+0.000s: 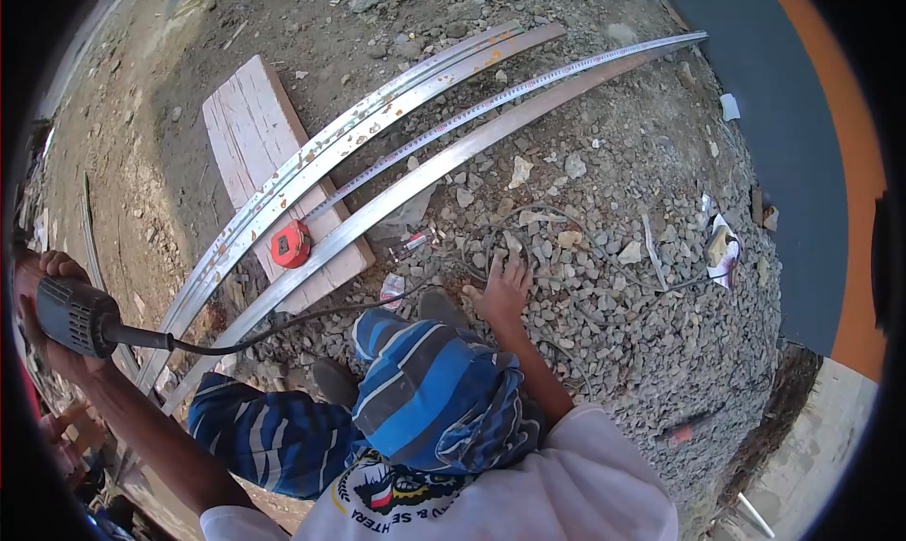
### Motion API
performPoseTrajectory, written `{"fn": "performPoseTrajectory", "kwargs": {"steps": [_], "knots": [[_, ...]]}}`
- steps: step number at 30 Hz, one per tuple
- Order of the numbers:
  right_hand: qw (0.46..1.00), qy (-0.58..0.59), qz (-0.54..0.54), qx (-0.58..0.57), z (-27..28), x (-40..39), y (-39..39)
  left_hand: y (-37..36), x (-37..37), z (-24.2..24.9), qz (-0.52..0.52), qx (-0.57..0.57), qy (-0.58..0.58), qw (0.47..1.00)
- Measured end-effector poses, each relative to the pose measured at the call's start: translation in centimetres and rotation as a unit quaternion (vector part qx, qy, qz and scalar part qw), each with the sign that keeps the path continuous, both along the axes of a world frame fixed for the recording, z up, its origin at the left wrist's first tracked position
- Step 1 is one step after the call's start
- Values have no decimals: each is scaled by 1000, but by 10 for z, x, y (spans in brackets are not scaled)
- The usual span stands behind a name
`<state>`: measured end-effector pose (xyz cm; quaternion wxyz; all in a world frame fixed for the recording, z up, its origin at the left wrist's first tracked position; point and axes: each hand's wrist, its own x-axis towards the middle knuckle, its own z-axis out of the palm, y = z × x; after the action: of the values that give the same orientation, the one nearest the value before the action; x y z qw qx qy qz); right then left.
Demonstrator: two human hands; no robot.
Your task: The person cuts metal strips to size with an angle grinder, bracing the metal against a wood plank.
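Observation:
My left hand (58, 348) is wrapped around a black corded power tool (77, 319) with vent slots, at the far left; the tool's working end is hidden. Its cord (283, 329) runs right, past my knees. My right hand (502, 291) reaches down to the gravel with fingers stretched out, beside loops of thin dark cable (543, 258). Long metal profiles (368, 131) lie across a pale wooden board (247, 126). A flat metal bar (439, 166) lies nearer to me. Between them, a red tape measure (291, 245) rests with its blade (472, 114) pulled out toward the upper right.
Loose gravel (623, 324) and stones cover the ground. A torn white-and-purple wrapper (723, 250) and a small red-and-white item (413, 243) lie on it. At right runs a dark and orange surface (783, 135). Part of another person (71, 432) shows at lower left.

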<state>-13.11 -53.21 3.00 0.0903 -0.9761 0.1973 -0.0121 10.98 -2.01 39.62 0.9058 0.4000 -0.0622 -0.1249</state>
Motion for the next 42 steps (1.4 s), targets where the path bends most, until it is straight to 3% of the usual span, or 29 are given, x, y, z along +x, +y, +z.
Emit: {"fn": "performPoseTrajectory", "kwargs": {"steps": [2, 4, 8, 11, 13, 18, 20, 22, 23, 24, 26, 27, 29, 30, 32, 34, 36, 40, 42], "knots": [[991, 122, -37, 25, -23, -3, 3, 16, 3, -27, 28, -47, -26, 998], [996, 58, -43, 51, -29, -16, -10, 38, 2, -68, 27, -58, -28, 998], [979, 163, -25, 117, 67, -31, -25, 56, -13, -140, 45, -74, -5, 996], [990, 36, -21, 135, 98, -50, -34, 78, -19, -161, 52, -53, 36, 997], [985, -124, 4, 123, 116, -70, -42, 86, -14, -168, 87, -18, 41, 995], [953, -175, -220, 114, 183, -131, -36, 91, -2, -170, 107, -10, 31, 994], [948, -174, -264, 23, 209, -192, -44, 89, 4, -177, 96, -29, 23, 995], [941, -140, -307, -37, 248, -290, -63, 86, 9, -181, 82, -35, 22, 996], [907, -90, -400, -99, 286, -334, -58, 83, 11, -182, 69, -37, 19, 997], [882, -44, -418, -213, 311, -395, -63, 80, 11, -182, 67, -41, 17, 997], [758, 198, -583, -217, 363, -502, -68, 67, 14, -180, 72, -43, 17, 996], [756, 194, -587, -217, 366, -501, -58, 57, 14, -178, 68, -46, 15, 996], [690, 461, -511, -224, 353, -489, -38, 40, 17, -170, -6, -106, -10, 994], [728, 482, -445, -197, 323, -480, -56, 35, 21, -170, -13, -100, -14, 995], [819, 396, -392, -138, 285, -367, -48, 21, 27, -171, -35, -95, 3, 995], [954, 100, -281, -31, 213, -294, -57, 7, 29, -168, -35, -83, -4, 996], [961, 75, -251, 86, 178, -216, -50, -2, 30, -166, -26, -75, -18, 997], [970, 76, -227, 34, 114, -141, -77, 13, 30, -174, -66, -53, -43, 995], [943, 113, -300, 86, 96, -100, -97, 20, 25, -168, -28, -26, -27, 999]]}}
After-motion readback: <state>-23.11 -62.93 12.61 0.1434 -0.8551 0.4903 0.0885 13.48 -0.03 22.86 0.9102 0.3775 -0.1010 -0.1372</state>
